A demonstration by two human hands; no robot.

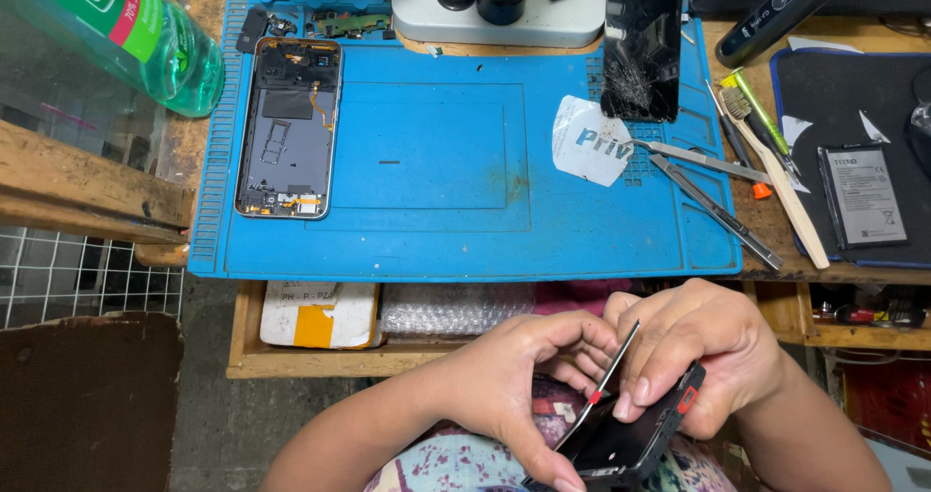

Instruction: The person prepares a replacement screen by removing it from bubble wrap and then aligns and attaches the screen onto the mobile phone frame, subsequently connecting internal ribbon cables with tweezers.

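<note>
Left hand (514, 380) fingers curled, pinching thin film (609, 374); right hand (693, 351) fingers pressed on black phone screen (630, 444), gripping it.

Both my forearms come up from the bottom edge of the view and meet low in the middle, over my lap. My left hand (509, 376) is curled — thumb reaching down, fingers bent inward in a pinch. My right hand (693, 351) arches over from the other side, knuckles up, fingertips (630, 400) pressed downward and touching the left hand's fingers — both wrists bent inward.
</note>
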